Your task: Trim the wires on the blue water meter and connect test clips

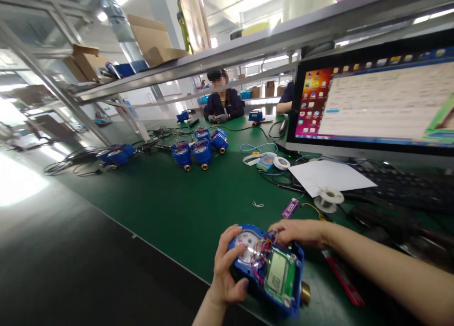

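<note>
Fingers of the left hand [227, 269] are wrapping the opened blue plastic water meter [267, 269] at the near edge of the green counter [170, 207]. Right hand [301, 232] is pinching its red wires [260, 259], fingertips closed on them, beside a solder spool [329, 198].

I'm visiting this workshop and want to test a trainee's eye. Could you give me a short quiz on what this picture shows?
1. True or false: both hands are on the open blue meter.
2. Which lies nearest the right hand? A) purple tag B) monitor C) cardboard boxes
3. Fill in: the table mat is ____ in colour.

Key
1. True: the left hand grips the meter's near side and the right hand rests on its far edge by the wires.
2. A.
3. Green.
</note>
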Action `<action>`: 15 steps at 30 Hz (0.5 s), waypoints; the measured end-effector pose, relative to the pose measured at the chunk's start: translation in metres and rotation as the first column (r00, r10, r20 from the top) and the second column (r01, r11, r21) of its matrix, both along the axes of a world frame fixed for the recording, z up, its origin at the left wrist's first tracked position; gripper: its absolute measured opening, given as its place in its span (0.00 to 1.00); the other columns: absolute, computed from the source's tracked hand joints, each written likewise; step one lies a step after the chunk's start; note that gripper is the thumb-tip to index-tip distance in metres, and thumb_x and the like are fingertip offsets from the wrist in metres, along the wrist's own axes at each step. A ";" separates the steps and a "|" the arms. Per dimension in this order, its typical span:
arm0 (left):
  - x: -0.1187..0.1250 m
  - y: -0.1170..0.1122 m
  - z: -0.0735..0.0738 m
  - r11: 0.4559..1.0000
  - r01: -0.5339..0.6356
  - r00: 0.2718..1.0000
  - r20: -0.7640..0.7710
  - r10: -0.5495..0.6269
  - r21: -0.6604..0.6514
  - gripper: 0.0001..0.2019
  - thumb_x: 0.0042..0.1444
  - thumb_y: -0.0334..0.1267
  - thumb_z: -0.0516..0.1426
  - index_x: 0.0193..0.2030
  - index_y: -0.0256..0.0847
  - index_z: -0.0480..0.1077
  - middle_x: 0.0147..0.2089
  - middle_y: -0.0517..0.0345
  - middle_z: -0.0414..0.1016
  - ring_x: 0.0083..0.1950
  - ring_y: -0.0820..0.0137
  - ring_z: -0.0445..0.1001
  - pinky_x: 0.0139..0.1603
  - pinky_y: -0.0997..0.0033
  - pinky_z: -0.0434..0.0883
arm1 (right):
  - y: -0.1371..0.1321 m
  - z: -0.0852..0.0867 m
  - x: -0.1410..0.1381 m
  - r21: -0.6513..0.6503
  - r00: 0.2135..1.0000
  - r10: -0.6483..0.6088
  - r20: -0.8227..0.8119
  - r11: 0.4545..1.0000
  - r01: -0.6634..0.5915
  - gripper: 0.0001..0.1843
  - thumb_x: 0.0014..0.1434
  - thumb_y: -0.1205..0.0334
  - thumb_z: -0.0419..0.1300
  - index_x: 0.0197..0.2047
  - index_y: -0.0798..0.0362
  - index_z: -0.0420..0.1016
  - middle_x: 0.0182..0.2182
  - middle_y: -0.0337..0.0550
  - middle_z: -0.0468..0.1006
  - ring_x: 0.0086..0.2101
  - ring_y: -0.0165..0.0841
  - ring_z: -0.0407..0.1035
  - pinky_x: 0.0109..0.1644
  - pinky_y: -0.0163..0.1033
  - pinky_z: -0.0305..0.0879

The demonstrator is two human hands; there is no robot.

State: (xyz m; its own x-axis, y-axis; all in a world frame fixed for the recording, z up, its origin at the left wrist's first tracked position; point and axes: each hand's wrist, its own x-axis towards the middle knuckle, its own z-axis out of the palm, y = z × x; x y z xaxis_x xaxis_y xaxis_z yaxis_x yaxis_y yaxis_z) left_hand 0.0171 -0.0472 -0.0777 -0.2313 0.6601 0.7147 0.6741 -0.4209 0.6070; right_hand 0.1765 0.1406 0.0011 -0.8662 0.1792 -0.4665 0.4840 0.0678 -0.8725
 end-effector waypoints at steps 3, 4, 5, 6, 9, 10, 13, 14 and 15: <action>0.005 0.000 0.001 1.000 0.024 0.999 -0.037 -0.024 -0.009 0.23 0.53 0.59 0.57 0.52 0.52 0.65 0.62 0.49 0.60 0.67 0.47 0.57 0.59 0.41 0.66 | 0.027 0.017 0.003 0.182 1.000 -0.018 0.018 0.983 0.014 0.17 0.44 0.56 0.62 0.37 0.55 0.77 0.33 0.42 0.77 0.34 0.33 0.69 0.37 0.36 0.66; 0.008 0.000 0.000 1.000 -0.001 0.998 -0.056 0.001 0.005 0.23 0.52 0.56 0.60 0.51 0.51 0.66 0.61 0.49 0.61 0.66 0.47 0.58 0.58 0.41 0.68 | 0.036 0.024 0.010 0.261 0.999 -0.044 0.015 0.965 0.039 0.18 0.45 0.56 0.62 0.38 0.55 0.77 0.34 0.43 0.77 0.35 0.34 0.69 0.38 0.36 0.65; 0.011 0.000 -0.001 0.999 -0.030 0.996 -0.079 0.032 0.028 0.22 0.51 0.53 0.62 0.50 0.50 0.66 0.61 0.48 0.62 0.65 0.48 0.60 0.56 0.42 0.70 | 0.044 0.033 0.018 0.343 0.997 -0.076 0.008 0.937 0.069 0.18 0.46 0.56 0.62 0.40 0.55 0.76 0.36 0.43 0.78 0.36 0.34 0.70 0.40 0.37 0.65; 0.014 0.000 -0.002 0.997 -0.060 0.993 -0.098 0.065 0.055 0.21 0.51 0.50 0.63 0.49 0.48 0.66 0.60 0.47 0.63 0.64 0.48 0.62 0.55 0.42 0.71 | 0.052 0.042 0.029 0.426 0.993 -0.114 -0.001 0.899 0.104 0.18 0.47 0.56 0.61 0.41 0.55 0.75 0.37 0.44 0.78 0.37 0.35 0.70 0.42 0.37 0.65; 0.025 0.002 -0.003 0.988 -0.118 0.985 -0.116 0.129 0.099 0.19 0.50 0.44 0.65 0.47 0.44 0.67 0.59 0.45 0.64 0.63 0.48 0.63 0.52 0.41 0.72 | 0.067 0.066 0.060 0.656 0.972 -0.237 0.001 0.734 0.178 0.15 0.53 0.59 0.56 0.43 0.55 0.75 0.37 0.43 0.78 0.38 0.35 0.70 0.45 0.38 0.63; 0.029 0.004 -0.003 0.987 -0.128 0.984 -0.109 0.138 0.095 0.19 0.50 0.44 0.65 0.46 0.44 0.67 0.58 0.45 0.64 0.63 0.48 0.63 0.53 0.40 0.72 | 0.069 0.070 0.069 0.718 0.963 -0.269 0.022 0.674 0.172 0.13 0.54 0.60 0.55 0.41 0.54 0.75 0.36 0.43 0.78 0.38 0.35 0.70 0.44 0.38 0.63; 0.036 0.008 -0.003 0.987 -0.129 0.987 -0.084 0.137 0.098 0.19 0.50 0.43 0.65 0.46 0.43 0.67 0.59 0.44 0.64 0.64 0.47 0.63 0.54 0.38 0.70 | 0.064 0.065 0.080 0.837 0.935 -0.324 0.143 0.543 0.061 0.09 0.55 0.63 0.56 0.34 0.54 0.77 0.33 0.46 0.78 0.38 0.39 0.71 0.43 0.41 0.63; 0.037 0.008 -0.004 0.987 -0.128 0.988 -0.076 0.135 0.095 0.19 0.50 0.43 0.66 0.46 0.43 0.67 0.59 0.44 0.64 0.64 0.47 0.63 0.54 0.38 0.70 | 0.061 0.057 0.079 0.857 0.922 -0.340 0.187 0.515 0.016 0.08 0.55 0.63 0.57 0.32 0.55 0.77 0.33 0.49 0.78 0.39 0.41 0.71 0.43 0.42 0.63; 0.038 0.009 -0.004 0.988 -0.124 0.989 -0.070 0.130 0.091 0.19 0.50 0.44 0.65 0.46 0.43 0.67 0.59 0.44 0.63 0.64 0.47 0.62 0.55 0.38 0.69 | 0.057 0.048 0.076 0.870 0.906 -0.358 0.226 0.493 -0.022 0.09 0.55 0.63 0.57 0.33 0.57 0.77 0.34 0.52 0.78 0.40 0.43 0.71 0.44 0.44 0.64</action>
